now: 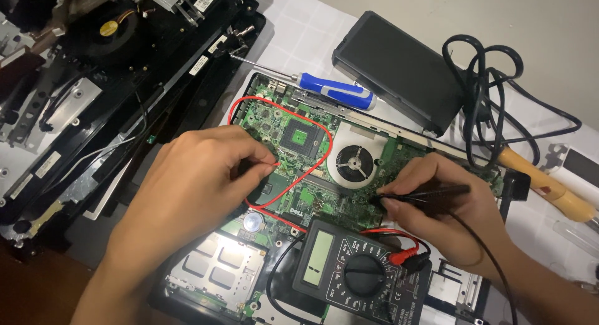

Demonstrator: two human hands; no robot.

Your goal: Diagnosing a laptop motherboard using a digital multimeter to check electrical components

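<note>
At frame centre, a green circuit board (299,175) lies on the table. The left hand (193,188) pinches a red probe, the right hand (437,206) grasps a black probe (424,193); steady tips avoid slipping. A multimeter (355,269) sits below.

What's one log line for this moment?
left hand: red probe on green motherboard | right hand: black probe on board | multimeter: front

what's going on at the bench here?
A person probes a green laptop motherboard. The right hand holds a black probe with its tip on the board beside the round fan. The left hand pinches the red lead against the board. A dark multimeter with rotary dial lies in front.
</note>
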